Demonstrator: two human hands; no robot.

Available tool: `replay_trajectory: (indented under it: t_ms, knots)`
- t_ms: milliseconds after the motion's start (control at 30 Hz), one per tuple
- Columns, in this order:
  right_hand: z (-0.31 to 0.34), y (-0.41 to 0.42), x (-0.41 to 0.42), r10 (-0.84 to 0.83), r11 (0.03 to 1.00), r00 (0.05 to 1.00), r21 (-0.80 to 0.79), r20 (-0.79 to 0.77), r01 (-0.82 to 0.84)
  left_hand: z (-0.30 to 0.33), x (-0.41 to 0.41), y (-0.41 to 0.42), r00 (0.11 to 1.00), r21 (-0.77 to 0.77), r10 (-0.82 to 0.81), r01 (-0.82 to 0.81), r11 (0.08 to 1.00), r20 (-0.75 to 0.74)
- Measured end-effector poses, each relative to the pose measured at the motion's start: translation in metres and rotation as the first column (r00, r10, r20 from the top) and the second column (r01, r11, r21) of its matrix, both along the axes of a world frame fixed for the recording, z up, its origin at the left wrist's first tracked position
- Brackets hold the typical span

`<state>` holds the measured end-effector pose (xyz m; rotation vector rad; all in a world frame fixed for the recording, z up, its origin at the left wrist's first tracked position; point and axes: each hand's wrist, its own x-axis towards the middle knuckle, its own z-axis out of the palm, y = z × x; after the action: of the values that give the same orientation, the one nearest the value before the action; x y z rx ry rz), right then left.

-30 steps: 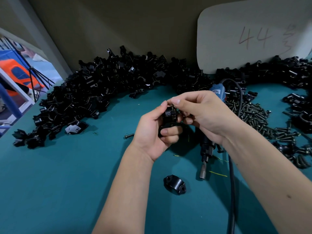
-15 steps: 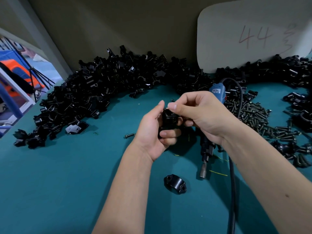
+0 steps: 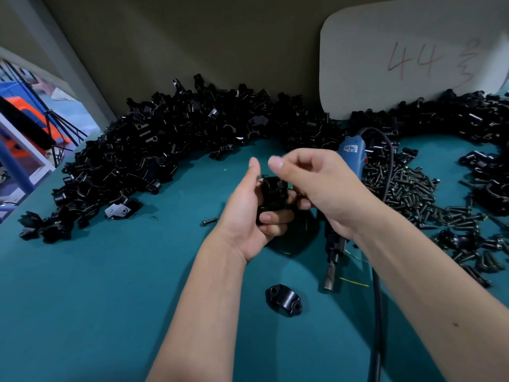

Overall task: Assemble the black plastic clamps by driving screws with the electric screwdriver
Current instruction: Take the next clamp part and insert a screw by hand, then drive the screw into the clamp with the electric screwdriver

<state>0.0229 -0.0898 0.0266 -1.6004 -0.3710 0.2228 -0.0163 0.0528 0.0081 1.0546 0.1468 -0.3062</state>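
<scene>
My left hand (image 3: pixel 242 216) grips a black plastic clamp (image 3: pixel 272 194) above the teal table, fingers curled under it and thumb raised. My right hand (image 3: pixel 325 186) hovers just right of and above the clamp. Its thumb is lifted clear, its fingers are curled, and its lower fingertips sit beside the clamp. I see nothing in it. The blue electric screwdriver (image 3: pixel 352 155) lies on the table behind my right hand, its bit pointing toward me. A single clamp half (image 3: pixel 283 299) lies on the table below my hands.
A long heap of black clamp parts (image 3: pixel 165 150) curves along the back wall. A pile of dark screws (image 3: pixel 407 188) lies at right, and one loose screw (image 3: pixel 209 221) left of my hand. The screwdriver's black cable (image 3: pixel 377 326) runs toward me. A white board (image 3: pixel 413 56) leans on the wall.
My right thumb and forefinger have lifted off the top of the clamp and moved up and right. My left thumb has risen off the clamp too. The clamp stays in my left hand.
</scene>
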Motion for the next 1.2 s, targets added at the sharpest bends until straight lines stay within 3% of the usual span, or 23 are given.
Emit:
replay_trajectory:
  t_ms: [67, 233, 367, 500, 600, 767, 900, 1000, 1100, 1200]
  knots:
    - [0.002, -0.002, 0.000, 0.069, 0.998, 0.998, 0.006, 0.005, -0.069, 0.000, 0.001, 0.002, 1.000, -0.015, -0.012, 0.012, 1.000, 0.018]
    - [0.001, -0.001, -0.001, -0.006, 1.000, 1.000, 0.024, 0.011, 0.006, -0.001, 0.000, 0.002, 1.000, 0.025, -0.010, 0.009, 1.000, 0.023]
    - [0.004, -0.003, -0.001, 0.090, 0.996, 0.996, 0.024, 0.017, -0.090, 0.000, 0.001, 0.004, 1.000, 0.016, -0.007, 0.006, 1.000, 0.028]
    - [0.003, -0.001, 0.000, -0.027, 1.000, 0.999, 0.007, 0.024, 0.027, 0.001, -0.001, 0.000, 0.999, 0.016, 0.023, -0.024, 1.000, 0.030]
    - [0.003, -0.004, -0.001, 0.081, 0.996, 0.997, 0.036, 0.002, -0.081, 0.001, 0.001, 0.001, 0.999, 0.011, 0.028, -0.029, 1.000, 0.031]
    - [0.001, -0.001, -0.001, -0.014, 1.000, 1.000, 0.015, 0.024, 0.013, 0.001, -0.001, 0.003, 0.998, -0.002, 0.033, -0.033, 0.999, 0.049]
    - [0.004, -0.004, 0.000, 0.076, 0.997, 0.995, -0.011, 0.072, -0.075, 0.000, 0.001, 0.007, 0.998, -0.012, 0.030, -0.029, 1.000, 0.056]
    - [0.008, -0.003, 0.000, 0.071, 0.995, 0.981, -0.088, 0.181, -0.056, -0.001, 0.000, 0.008, 0.998, -0.018, 0.028, -0.027, 0.999, 0.057]
    - [0.011, -0.003, 0.000, 0.059, 0.993, 0.979, -0.113, 0.193, -0.037, -0.001, -0.001, 0.008, 0.998, -0.011, 0.025, -0.024, 1.000, 0.054]
    - [0.013, -0.005, -0.001, -0.080, 0.989, 0.976, -0.110, 0.202, 0.104, 0.000, -0.001, 0.002, 0.999, 0.009, 0.008, -0.008, 1.000, 0.044]
